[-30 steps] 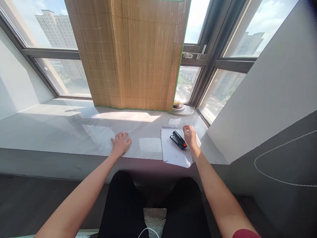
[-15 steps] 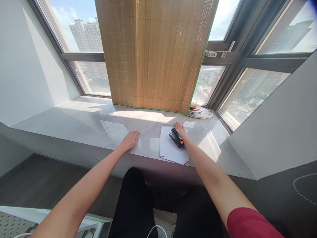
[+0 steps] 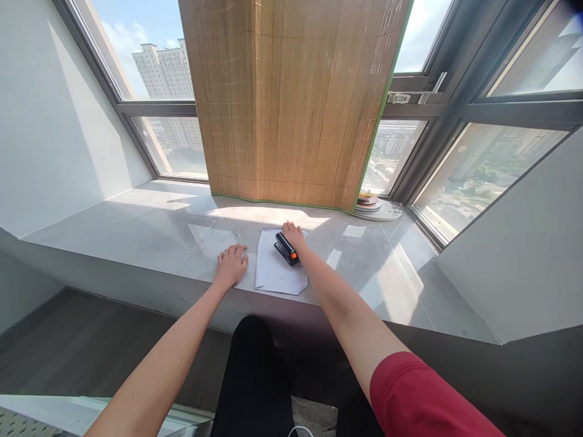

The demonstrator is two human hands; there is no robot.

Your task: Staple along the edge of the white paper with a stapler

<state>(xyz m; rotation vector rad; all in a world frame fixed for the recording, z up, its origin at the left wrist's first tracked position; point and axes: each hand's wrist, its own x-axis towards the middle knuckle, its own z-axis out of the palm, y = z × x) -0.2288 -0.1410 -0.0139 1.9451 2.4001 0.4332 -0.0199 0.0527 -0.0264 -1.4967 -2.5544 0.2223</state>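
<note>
White paper sheets (image 3: 273, 274) lie on the pale window sill (image 3: 136, 233) in front of me, with some corners cut or folded. On top of the paper rests a black stapler (image 3: 286, 249) with an orange mark at its near end. My right hand (image 3: 294, 235) lies flat at the paper's far right edge, fingers stretched forward, just beside the stapler. To the left of the paper, my left hand (image 3: 231, 265) rests on the sill with its fingers spread, apart from the paper and holding nothing.
A bamboo blind (image 3: 291, 109) hangs down to the sill at the back. Stacked plates (image 3: 368, 203) stand by the window at the back right. Small scraps (image 3: 237, 235) are scattered near my left hand. A white slatted piece (image 3: 27, 419) is at the lower left.
The paper and the stapler on it have slid left along the sill together with my right hand. My left hand has shifted slightly left, its fingers now spread more.
</note>
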